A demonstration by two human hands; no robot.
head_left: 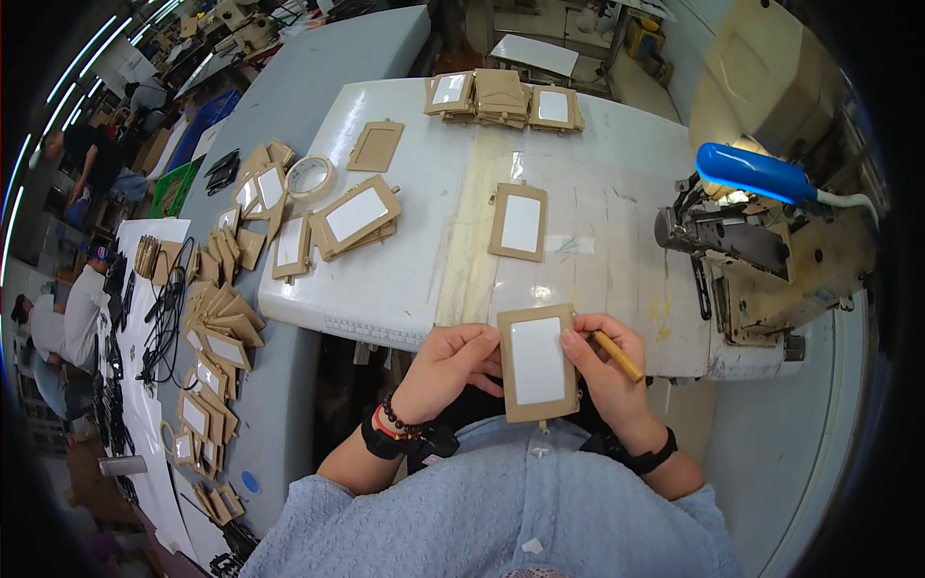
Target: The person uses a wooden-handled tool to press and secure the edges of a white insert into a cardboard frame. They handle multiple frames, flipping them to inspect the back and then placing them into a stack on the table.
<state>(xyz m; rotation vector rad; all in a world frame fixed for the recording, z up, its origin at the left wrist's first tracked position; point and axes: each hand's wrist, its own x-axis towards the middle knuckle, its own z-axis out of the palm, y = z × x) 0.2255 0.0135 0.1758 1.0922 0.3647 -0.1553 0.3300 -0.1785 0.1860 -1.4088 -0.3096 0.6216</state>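
A tan card holder [537,361] with a white window is held upright in front of my body, just off the table's near edge. My left hand [448,371] pinches its left edge between thumb and fingers. On the other side, my right hand [615,380] grips the right edge, thumb on the front. A slim gold-coloured tool [619,357], pen-shaped, is also tucked in the right hand's fingers; its tip is hard to make out. Straight ahead on the table lies another card holder [521,223] with its white window facing up.
Stacked card holders [501,96] line the white table's far edge. More holders [356,214] and a tape roll [311,178] lie left. A sewing machine [761,250] with a blue lamp [754,173] stands right. Heaped holders [220,323] cover the grey side table; people work beyond.
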